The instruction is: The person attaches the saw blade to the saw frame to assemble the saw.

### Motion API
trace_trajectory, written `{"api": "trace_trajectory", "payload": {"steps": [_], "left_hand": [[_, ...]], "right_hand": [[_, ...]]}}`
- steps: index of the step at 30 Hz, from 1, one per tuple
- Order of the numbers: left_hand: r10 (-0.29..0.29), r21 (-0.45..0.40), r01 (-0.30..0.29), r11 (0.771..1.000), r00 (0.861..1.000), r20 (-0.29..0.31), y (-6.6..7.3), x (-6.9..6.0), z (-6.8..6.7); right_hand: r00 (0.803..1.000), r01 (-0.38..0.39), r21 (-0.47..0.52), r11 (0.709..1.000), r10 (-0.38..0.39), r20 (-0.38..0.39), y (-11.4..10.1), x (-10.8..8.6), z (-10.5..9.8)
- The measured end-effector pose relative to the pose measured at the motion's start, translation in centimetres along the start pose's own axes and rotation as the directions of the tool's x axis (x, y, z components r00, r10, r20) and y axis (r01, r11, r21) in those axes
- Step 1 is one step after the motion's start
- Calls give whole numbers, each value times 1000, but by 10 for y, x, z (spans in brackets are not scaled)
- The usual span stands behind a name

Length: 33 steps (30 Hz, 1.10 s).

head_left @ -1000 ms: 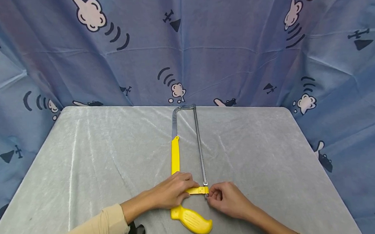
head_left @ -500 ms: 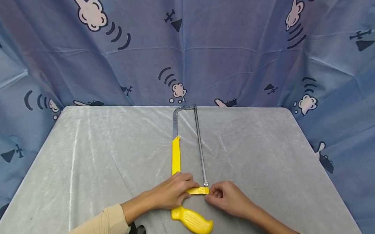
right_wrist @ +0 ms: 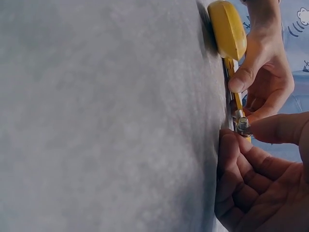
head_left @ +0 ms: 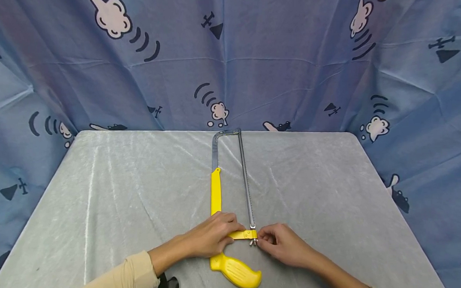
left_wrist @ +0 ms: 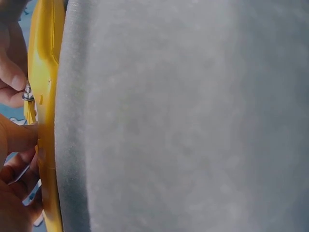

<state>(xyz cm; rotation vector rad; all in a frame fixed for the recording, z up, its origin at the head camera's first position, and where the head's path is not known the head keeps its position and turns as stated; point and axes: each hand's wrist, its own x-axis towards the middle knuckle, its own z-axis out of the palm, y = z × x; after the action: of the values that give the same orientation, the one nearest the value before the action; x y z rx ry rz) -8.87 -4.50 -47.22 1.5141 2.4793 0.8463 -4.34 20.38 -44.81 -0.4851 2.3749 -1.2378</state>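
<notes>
A hacksaw [head_left: 215, 189] with a yellow frame lies on the grey cloth, its far end of bare metal. Its blade [head_left: 245, 177] runs along the right side down to a yellow cross arm [head_left: 243, 235]. My left hand [head_left: 213, 234] grips the frame where this arm joins it, just above the yellow handle [head_left: 240, 272]. At the arm's right end sits a small metal wing nut [head_left: 253, 242] on a threaded bolt [right_wrist: 243, 123]. My right hand [head_left: 283, 245] has thumb and forefinger at the nut, pinching its side; the other fingers are curled.
The grey cloth [head_left: 313, 183] covers the table up to its back edge. A blue patterned curtain [head_left: 274, 86] hangs behind and at both sides. Near the left sleeve lies a black strap or clip [head_left: 168, 285], partly hidden.
My right thumb and fingers have shifted slightly about the wing nut, whose wings now show more plainly in the head view. My left hand and the hacksaw stay in place.
</notes>
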Motion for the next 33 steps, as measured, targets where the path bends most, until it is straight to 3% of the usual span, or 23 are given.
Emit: {"api": "trace_trajectory", "payload": {"steps": [20,27,33], "left_hand": [[-1,-1,1,1000,1000,11,0,1,-1],[0,1,0,1000,1000,10,0,1,0],[7,6,-7,1000,1000,1,0,1,0]], "right_hand": [[1000,10,-60,998,-10,1,0,0,0],[997,12,-206,978,-27,-68,-8,1,1],[991,54,-278,959,-87,-106,-17,1,3]]}}
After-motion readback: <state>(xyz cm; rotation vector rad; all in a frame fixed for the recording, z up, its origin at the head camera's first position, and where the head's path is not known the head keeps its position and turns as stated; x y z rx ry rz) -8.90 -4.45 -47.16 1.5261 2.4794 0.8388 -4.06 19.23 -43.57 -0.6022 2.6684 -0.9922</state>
